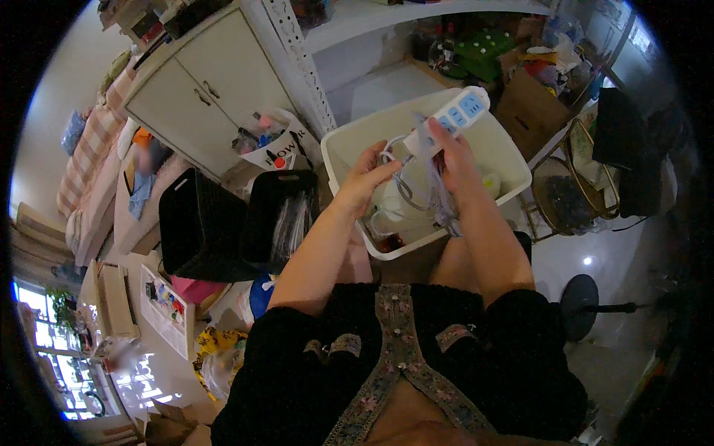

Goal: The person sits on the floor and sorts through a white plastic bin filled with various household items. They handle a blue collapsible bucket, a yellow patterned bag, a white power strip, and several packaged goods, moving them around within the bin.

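Observation:
A white power strip with light blue socket faces slants up and away above a cream plastic bin. My right hand grips its near end, along with a bundle of grey cord that hangs below the palm. Loops of the same grey cable run between the hands, and my left hand pinches them with thumb and fingers. Inside the bin, a thin white cord and a dark red item lie at the bottom, partly hidden by my hands.
Two black baskets stand left of the bin, one holding clear plastic packaging. Behind them is a full white bag by a cabinet. At right are a cardboard box and a metal-framed chair. A person is at far left.

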### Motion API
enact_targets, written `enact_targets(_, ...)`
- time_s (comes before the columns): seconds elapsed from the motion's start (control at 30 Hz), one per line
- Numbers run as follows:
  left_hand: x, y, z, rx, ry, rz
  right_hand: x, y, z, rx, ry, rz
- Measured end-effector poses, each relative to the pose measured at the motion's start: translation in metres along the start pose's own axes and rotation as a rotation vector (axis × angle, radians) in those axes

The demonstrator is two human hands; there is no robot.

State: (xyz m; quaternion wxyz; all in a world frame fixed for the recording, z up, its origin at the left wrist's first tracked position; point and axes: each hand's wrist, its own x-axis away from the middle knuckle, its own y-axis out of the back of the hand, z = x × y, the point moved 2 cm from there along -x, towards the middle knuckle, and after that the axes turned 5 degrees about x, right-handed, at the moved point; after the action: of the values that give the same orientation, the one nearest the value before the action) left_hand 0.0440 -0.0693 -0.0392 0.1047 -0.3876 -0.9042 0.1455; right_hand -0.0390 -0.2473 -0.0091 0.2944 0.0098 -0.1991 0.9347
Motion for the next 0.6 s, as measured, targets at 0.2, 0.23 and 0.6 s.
enact_targets(0.2, 0.001, 0.001, -0.013, -0.154, -0.043, 0.117, -0.011, 0.024, -0.010, -0.138, -0.098, 0.068)
enact_targets(0.23, 0.000, 0.004, -0.011, -0.179, -0.012, 0.147, -0.009, 0.021, -0.006, -0.111, -0.114, 0.089)
enact_targets(0.6, 0.005, 0.012, -0.037, 0.409, -0.072, -0.215, -0.009, 0.041, -0.006, -0.320, -0.097, -0.125)
